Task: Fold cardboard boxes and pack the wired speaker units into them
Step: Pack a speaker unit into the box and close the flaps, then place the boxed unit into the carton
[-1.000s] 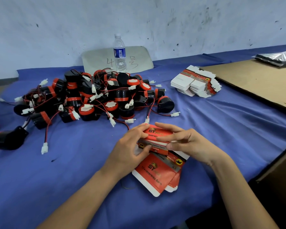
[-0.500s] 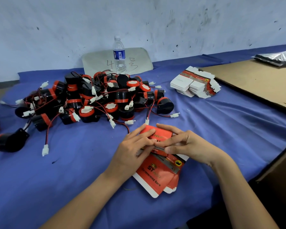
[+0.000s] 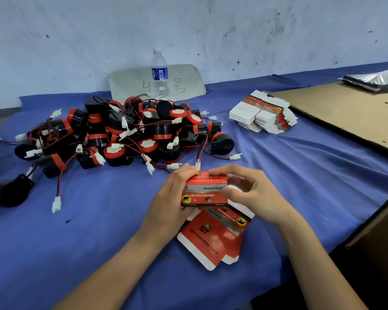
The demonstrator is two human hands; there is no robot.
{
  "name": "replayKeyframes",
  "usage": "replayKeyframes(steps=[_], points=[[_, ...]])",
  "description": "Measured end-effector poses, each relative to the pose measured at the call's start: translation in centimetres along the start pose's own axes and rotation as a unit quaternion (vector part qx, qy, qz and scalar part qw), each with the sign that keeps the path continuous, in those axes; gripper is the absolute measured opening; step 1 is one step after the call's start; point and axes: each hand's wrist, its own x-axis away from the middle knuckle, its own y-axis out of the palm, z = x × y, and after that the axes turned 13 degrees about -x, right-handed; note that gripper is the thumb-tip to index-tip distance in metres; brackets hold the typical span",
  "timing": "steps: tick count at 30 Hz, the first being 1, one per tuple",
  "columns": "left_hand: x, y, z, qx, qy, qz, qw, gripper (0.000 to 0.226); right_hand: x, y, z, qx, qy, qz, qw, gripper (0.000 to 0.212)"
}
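1. fingers [image 3: 185, 174] of left hand [image 3: 170, 202] and right hand [image 3: 255, 195] are curling round one red box [image 3: 205, 186], squaring it up over the flat blanks [image 3: 211, 236] near the front of the worktop [image 3: 99, 231].
2. risk, judging: uneven squeezing could be creasing a panel or popping a flap; tangled leads in the speaker pile [image 3: 126, 135] could be dragging neighbours along when one is pulled.
3. counting: one box in hand, about two blanks beneath, one far stack of blanks [image 3: 262, 115], speakers too tangled to count, one water bottle [image 3: 160, 74].
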Motion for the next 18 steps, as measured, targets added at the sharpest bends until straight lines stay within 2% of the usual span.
replayKeyframes(steps=[4, 8, 12, 13, 15, 16, 18], points=[[-0.1, -0.5, -0.1, 0.017, -0.029, 0.029, 0.999, 0.061, 0.1, 1.1, -0.9, 0.144, -0.044, -0.048, 0.988, 0.059], [-0.2, -0.7, 0.3, 0.037, -0.03, 0.013, 0.999, 0.051, 0.1, 1.9, -1.6, 0.233, -0.091, 0.002, 0.968, 0.051], [0.0, -0.7, 0.9, 0.065, -0.048, -0.014, 0.997, 0.051, 0.2, 0.7, -2.0, 0.268, -0.09, -0.007, 0.959, 0.047], [0.0, -0.7, 1.1, 0.084, -0.05, -0.011, 0.995, 0.055, 0.2, 0.4, -1.9, 0.244, -0.076, 0.0, 0.967, 0.046], [0.0, -0.6, 1.2, 0.144, -0.058, 0.015, 0.988, 0.067, 0.0, 0.2, -1.7, 0.107, -0.045, 0.052, 0.992, 0.042], [0.0, -0.7, 1.1, 0.163, -0.056, 0.025, 0.985, 0.072, -0.1, -0.1, -1.5, 0.027, -0.039, 0.102, 0.994, 0.041], [0.2, -1.3, 1.0, 0.154, -0.027, 0.014, 0.988, 0.077, -0.1, -1.2, -1.5, -0.09, -0.034, 0.216, 0.972, 0.039]])
